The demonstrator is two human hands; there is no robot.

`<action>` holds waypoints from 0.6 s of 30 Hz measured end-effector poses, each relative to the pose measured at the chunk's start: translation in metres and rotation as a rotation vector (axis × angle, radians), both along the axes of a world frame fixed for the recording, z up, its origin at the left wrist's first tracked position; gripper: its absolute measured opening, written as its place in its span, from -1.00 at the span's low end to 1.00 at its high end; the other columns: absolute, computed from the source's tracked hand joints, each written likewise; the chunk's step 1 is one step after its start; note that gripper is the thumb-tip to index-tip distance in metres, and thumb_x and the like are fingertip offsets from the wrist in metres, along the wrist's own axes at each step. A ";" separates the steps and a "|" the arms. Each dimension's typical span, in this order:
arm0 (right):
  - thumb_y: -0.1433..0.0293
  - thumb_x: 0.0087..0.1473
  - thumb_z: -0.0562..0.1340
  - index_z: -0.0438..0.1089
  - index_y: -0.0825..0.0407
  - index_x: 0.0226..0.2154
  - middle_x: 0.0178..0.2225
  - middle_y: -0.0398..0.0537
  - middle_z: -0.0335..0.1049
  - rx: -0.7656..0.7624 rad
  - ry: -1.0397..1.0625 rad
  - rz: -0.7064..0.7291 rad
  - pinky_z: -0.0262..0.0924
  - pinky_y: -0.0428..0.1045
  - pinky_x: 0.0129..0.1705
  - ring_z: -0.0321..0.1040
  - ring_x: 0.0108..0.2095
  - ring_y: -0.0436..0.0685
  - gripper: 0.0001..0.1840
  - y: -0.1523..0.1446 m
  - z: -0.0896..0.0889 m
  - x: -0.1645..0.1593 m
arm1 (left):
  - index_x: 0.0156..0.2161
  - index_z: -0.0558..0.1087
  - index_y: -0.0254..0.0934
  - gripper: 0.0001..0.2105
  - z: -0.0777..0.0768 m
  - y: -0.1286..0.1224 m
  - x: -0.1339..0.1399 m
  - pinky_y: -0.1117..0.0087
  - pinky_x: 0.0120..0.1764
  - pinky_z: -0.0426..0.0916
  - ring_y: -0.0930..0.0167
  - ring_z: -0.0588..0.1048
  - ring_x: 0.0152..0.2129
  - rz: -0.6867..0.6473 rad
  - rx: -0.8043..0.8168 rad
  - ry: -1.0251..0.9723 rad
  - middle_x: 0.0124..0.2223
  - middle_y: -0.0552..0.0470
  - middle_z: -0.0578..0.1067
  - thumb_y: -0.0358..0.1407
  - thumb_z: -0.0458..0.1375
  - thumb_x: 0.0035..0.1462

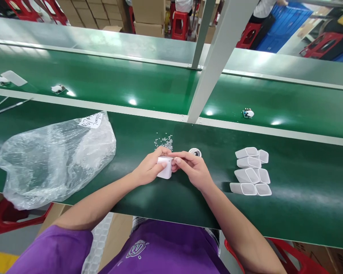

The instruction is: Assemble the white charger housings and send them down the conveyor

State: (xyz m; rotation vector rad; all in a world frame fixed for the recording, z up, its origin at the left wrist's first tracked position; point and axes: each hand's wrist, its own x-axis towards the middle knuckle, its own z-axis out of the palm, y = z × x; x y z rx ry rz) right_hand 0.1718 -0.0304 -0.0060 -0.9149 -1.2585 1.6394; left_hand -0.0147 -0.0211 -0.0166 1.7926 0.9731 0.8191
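Observation:
My left hand (pixel 150 166) is closed around a white plastic housing (pixel 166 170), held a little above the green work surface. At the housing's upper right corner are the fingers of my right hand (pixel 194 167), thumb and fingertips pinched together. Whatever may lie in that pinch is too small to make out. Just beyond my hands is a loose pile of tiny clear pieces (pixel 167 141). A round white part with a dark centre (pixel 194 152) sits behind my right hand, partly covered by it.
Several white open-ended housings (pixel 249 163) lie grouped at the right. A large clear plastic bag (pixel 57 160) with a handwritten label spreads over the left side. Beyond a metal rail, small circuit parts (pixel 248 113) lie on the green belt (pixel 108 76). A slanted white post (pixel 214 64) rises ahead.

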 end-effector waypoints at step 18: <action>0.25 0.11 0.19 0.51 0.00 -0.23 -0.46 -0.15 0.42 0.142 -0.200 -0.235 0.32 -0.08 -0.38 0.35 -0.51 -0.03 -0.75 0.015 -0.007 0.011 | -0.12 0.33 -0.23 -0.74 0.004 0.022 -0.011 0.31 -0.13 0.46 0.33 0.54 -0.15 0.227 0.291 0.040 -0.09 -0.07 0.50 -0.26 0.23 0.09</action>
